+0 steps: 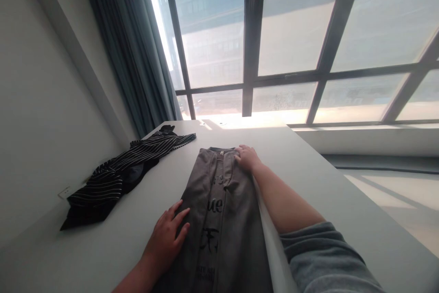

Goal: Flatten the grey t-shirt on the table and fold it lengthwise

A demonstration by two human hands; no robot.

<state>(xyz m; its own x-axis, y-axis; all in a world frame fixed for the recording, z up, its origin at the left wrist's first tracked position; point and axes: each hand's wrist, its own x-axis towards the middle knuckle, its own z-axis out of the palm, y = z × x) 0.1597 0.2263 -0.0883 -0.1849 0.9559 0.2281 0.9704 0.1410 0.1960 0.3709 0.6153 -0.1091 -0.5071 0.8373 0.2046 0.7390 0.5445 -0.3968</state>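
Note:
A grey-brown T-shirt (236,220) with black lettering lies on the white table, its two sides folded inward so that a strip of the print shows down the middle. Its collar, with a small pale label, points away from me. My left hand (169,231) rests on the shirt's left edge, fingers spread. At the far right corner by the collar, my right hand (247,157) lies on the fabric with fingers stretched out. The shirt's near end runs out of view at the bottom.
A heap of black clothing with white stripes (137,160) lies along the table's left side, near the wall. The white table (302,183) ends at a right edge above a sunlit floor. Beyond stand a window (288,23) and a dark curtain (130,46).

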